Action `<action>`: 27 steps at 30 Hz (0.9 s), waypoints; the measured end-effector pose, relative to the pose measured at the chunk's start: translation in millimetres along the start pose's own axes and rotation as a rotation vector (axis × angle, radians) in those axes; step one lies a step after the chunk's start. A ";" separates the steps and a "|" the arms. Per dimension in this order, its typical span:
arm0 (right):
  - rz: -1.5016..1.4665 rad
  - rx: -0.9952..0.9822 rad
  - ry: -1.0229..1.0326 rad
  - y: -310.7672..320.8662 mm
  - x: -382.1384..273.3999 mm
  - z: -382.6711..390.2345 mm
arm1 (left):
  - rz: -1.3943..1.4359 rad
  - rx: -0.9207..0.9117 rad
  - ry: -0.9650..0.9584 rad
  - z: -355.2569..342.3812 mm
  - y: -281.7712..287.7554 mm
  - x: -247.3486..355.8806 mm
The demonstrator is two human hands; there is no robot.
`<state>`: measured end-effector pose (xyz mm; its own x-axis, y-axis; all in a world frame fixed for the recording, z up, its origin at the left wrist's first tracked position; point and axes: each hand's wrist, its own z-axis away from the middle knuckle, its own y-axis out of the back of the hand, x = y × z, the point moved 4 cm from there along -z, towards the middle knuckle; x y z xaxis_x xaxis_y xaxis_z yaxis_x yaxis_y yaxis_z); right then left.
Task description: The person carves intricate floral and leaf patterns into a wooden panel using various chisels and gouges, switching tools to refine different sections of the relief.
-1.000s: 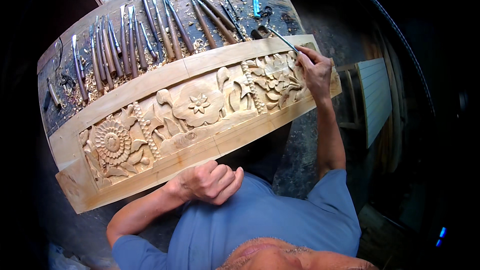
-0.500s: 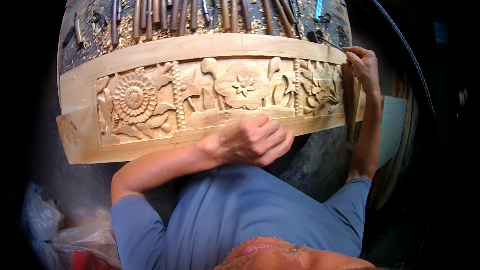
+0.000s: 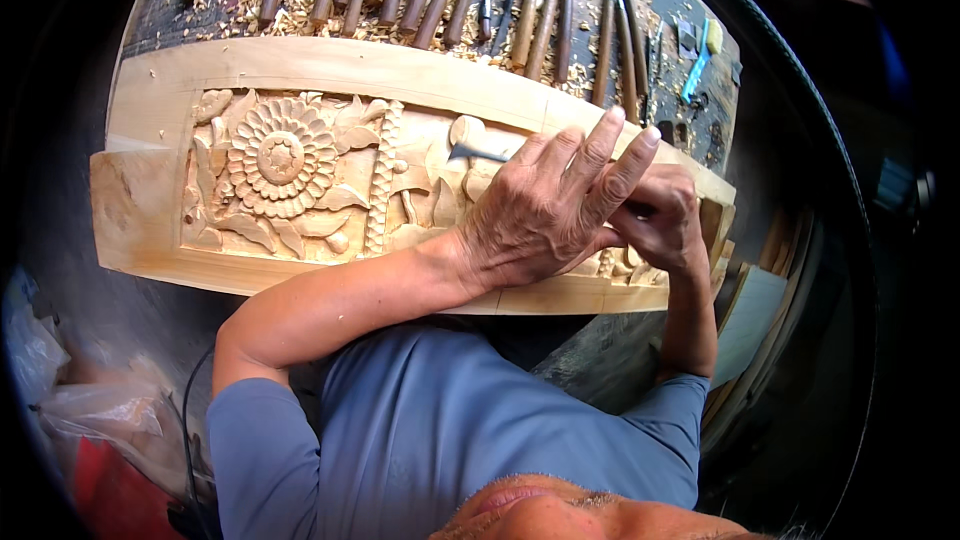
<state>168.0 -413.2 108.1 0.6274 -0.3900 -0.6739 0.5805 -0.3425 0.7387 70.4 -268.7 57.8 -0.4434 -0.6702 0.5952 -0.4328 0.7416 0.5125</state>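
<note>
A long pale wooden board carved in relief with a round petalled flower, leaves and beaded bands lies across the bench in front of me. My left hand hovers over or rests on its middle-right part, fingers stretched out, some raised. Beside and partly behind it, my right hand is closed on a chisel, mostly hidden by my left hand. The chisel's flared metal blade points left over the carving, near the upper edge of the relief; whether it touches the wood I cannot tell.
Several wooden-handled chisels lie among shavings along the dark bench top, with a blue-handled brush. A pale slatted panel stands at right; crumpled plastic and a red item lie at lower left.
My left hand has risen onto the board and spread from a loose curl. My right hand has moved inward from the right end with the tool. The view has shifted.
</note>
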 end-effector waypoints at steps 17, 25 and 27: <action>0.081 -0.025 0.305 -12.1 19.8 -35.6 | 0.078 -0.122 0.141 5.2 -11.1 -24.9; 0.031 -0.028 0.276 -14.0 23.8 -37.0 | 0.038 -0.129 0.149 5.6 -13.7 -26.4; 0.013 -0.024 0.268 -16.7 25.3 -37.1 | 0.035 -0.123 0.155 6.4 -13.9 -27.4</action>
<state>193.5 -385.7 78.3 0.7484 -0.1528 -0.6454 0.5813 -0.3175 0.7492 83.5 -260.8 30.3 -0.3259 -0.6384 0.6973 -0.3160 0.7687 0.5561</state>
